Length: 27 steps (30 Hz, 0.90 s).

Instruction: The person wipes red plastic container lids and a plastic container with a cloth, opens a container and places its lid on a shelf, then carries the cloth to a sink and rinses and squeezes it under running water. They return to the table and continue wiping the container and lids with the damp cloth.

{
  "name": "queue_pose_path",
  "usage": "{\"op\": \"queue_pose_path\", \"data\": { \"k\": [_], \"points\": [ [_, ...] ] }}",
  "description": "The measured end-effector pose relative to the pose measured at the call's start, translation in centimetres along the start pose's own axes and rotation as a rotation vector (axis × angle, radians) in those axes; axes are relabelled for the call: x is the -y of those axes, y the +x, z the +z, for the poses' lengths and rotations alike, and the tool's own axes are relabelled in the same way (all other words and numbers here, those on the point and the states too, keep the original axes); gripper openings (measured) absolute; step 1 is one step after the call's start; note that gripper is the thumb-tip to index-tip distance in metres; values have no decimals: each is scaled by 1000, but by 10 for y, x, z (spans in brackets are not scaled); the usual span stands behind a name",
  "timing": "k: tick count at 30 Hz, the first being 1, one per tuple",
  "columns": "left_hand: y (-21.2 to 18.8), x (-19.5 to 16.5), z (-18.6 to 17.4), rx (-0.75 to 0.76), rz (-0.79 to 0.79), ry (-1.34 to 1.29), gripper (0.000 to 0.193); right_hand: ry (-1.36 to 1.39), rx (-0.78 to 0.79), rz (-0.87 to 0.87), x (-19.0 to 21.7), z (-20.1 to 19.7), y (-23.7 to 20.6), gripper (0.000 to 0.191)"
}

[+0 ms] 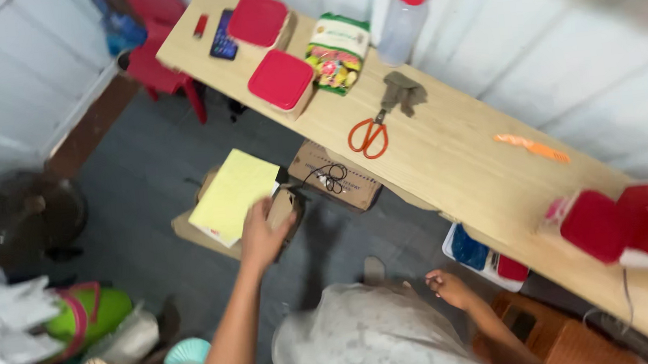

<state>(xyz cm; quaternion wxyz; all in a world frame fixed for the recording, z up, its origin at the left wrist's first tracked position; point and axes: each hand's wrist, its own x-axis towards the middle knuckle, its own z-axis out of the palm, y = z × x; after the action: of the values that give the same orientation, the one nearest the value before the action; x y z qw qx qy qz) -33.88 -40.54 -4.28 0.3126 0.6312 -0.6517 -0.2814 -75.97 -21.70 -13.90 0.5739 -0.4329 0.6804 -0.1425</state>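
Note:
My left hand (262,237) reaches down to the floor and closes on a small brown cardboard box (285,203). A yellow pad (233,192) lies right beside that box, on top of a flat cardboard piece (186,228). My right hand (448,286) hangs low near my grey shirt, fingers loosely apart and holding nothing. It is below the front edge of the long wooden table (457,169).
On the table lie orange scissors (368,136), a grey cloth (402,91), an orange comb (532,148), red-lidded containers (281,80), a snack bag (337,52), a phone (222,37) and a red-capped bottle (404,17). A cardboard box with a black cable (333,176) sits underneath. A fan (22,215) stands at left.

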Motion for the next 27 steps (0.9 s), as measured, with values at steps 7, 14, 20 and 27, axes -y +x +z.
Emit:
{"op": "queue_pose_path", "data": {
  "k": [7,14,20,27],
  "points": [
    [190,-80,23,-137,132,292,99,44,-82,-3,12,-51,25,36],
    [320,-90,53,243,-19,613,141,117,-199,108,35,-47,50,47],
    [315,-103,69,308,61,600,123,44,-345,-224,98,-26,90,39],
    [291,-95,64,297,139,478,121,392,-347,-264,236,-7,222,38]
  ]
}}
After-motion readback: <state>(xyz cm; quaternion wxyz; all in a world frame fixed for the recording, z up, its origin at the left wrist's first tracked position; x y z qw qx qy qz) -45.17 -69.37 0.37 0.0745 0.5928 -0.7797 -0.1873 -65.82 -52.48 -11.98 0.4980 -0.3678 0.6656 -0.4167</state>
